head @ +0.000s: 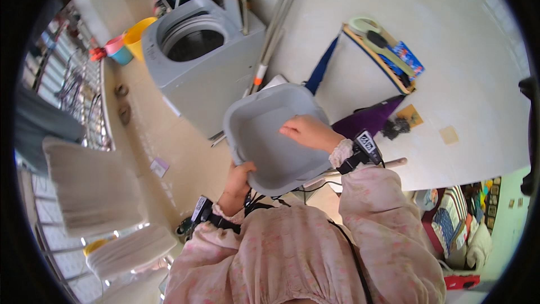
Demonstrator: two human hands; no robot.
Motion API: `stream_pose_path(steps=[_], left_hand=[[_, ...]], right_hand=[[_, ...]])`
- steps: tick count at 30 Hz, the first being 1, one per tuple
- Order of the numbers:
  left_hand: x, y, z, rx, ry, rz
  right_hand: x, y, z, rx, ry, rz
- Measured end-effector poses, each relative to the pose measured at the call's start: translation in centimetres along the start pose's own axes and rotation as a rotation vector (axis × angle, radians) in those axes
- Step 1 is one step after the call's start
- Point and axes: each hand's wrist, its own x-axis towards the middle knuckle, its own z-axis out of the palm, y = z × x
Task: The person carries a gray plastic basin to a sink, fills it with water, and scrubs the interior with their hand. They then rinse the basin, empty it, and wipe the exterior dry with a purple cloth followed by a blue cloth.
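A grey plastic basin (270, 135) is in front of my body, and nothing can be made out inside it. My left hand (238, 181) grips its near left rim, thumb over the edge. Over the basin's right side reaches my right hand (310, 131), its fingers bent together; whether they hold something small cannot be told. Beyond the basin, to the left, stands a grey top-loading washing machine (202, 80) with its lid up and the drum opening exposed.
Long poles (274, 29) lean beside the washer. A yellow bucket (137, 38) stands behind it at left. On the right wall hangs a holder with brushes (386, 50), and a purple cloth (367, 118) is below it. A cushioned chair (95, 190) stands at left.
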Motion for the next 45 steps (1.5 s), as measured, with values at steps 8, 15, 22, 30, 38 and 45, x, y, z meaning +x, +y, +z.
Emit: stream_pose_path(steps=[8, 15, 22, 30, 38, 45], left_hand=[[1.5, -1.2, 3.3, -0.006, -0.105, -0.043], [2.6, -2.7, 4.0, -0.027, -0.124, -0.111], [2.2, -3.5, 3.1, -0.073, -0.171, -0.043], [1.3, -3.2, 3.2, -0.061, -0.099, -0.025], [0.1, -2.5, 2.8, -0.045, -0.031, 0.119], [-1.1, -2.0, 3.1, -0.085, -0.033, 0.079]], right_hand=[[-4.1, 2.1, 3.4, -0.398, -0.003, 0.055], [-6.6, 4.1, 7.1, -0.524, -0.123, 0.179], [-6.8, 3.6, 4.3, -0.315, -0.08, 0.317], [-4.3, 5.9, 5.2, -0.512, 0.031, 0.49], [-0.3, 4.8, 7.3, -0.435, 0.014, 0.192], [3.8, 3.2, 6.9, -0.522, 0.281, 0.356]])
